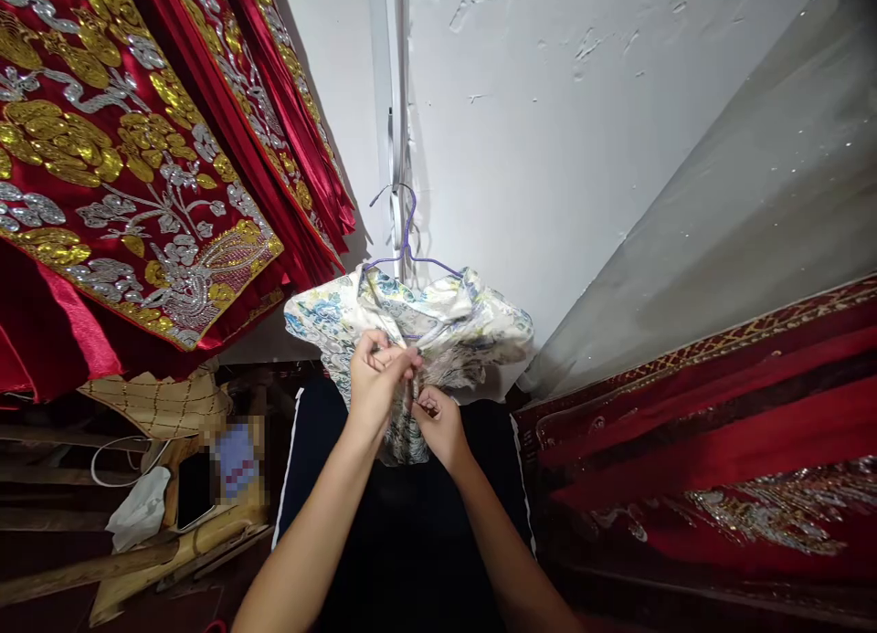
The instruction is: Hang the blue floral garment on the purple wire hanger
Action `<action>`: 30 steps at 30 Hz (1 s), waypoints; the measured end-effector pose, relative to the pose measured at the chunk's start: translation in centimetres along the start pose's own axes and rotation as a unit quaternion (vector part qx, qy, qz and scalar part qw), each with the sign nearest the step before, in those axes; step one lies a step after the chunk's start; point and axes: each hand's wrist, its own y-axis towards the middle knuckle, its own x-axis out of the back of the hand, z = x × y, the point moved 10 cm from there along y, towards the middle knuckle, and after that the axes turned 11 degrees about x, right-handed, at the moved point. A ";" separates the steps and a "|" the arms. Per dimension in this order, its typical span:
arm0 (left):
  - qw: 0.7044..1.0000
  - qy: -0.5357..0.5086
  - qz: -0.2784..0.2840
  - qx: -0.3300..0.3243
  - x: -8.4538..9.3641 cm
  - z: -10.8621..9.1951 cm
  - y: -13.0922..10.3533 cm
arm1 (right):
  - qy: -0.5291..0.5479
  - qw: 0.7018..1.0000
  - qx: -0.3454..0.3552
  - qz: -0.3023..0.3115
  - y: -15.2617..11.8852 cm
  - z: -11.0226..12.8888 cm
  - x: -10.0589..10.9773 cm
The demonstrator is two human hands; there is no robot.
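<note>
A floral shirt [329, 318] with a collar, white with blue and yellow print, hangs on a purple wire hanger [411, 220] in front of me. My left hand [378, 368] is at the upper front opening, its fingers pinched on the shirt's edge just under the collar. Lower down, my right hand [438, 423] grips the front edge between thumb and fingers. Any button between the fingers is too small to make out. The lower part of the shirt lies over my dark-clothed lap [404, 542].
Red garments with gold and silver embroidery [137, 158] hang at the left. A bamboo chair [192, 546] at lower left holds a phone [195, 491] and a crumpled white bag [139, 510]. More red embroidered cloth [719, 450] is at the right. A white wall [548, 158] stands behind the hanger.
</note>
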 end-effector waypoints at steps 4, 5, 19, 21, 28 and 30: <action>0.996 -0.002 0.035 -0.077 -3.2 -6.6 1.2 | -0.010 1.000 -0.002 0.005 1.8 -0.4 -0.2; 0.995 0.001 0.042 -0.095 -3.8 -7.8 1.2 | -0.009 1.000 -0.002 0.006 2.1 -0.4 -0.2; 0.978 0.109 0.056 -0.169 -3.9 -7.5 0.3 | 0.034 0.976 0.206 -0.056 6.6 17.6 4.7; 0.976 0.126 0.051 -0.173 -4.1 -7.6 0.1 | -0.004 0.976 0.217 -0.006 8.9 20.0 4.1; 0.971 0.132 0.025 -0.197 -3.2 -8.1 -0.4 | -0.188 0.953 0.219 0.092 11.0 20.7 3.3; 0.970 0.142 0.018 -0.196 -3.1 -8.2 -0.1 | -0.219 0.939 0.247 0.096 10.4 21.3 3.3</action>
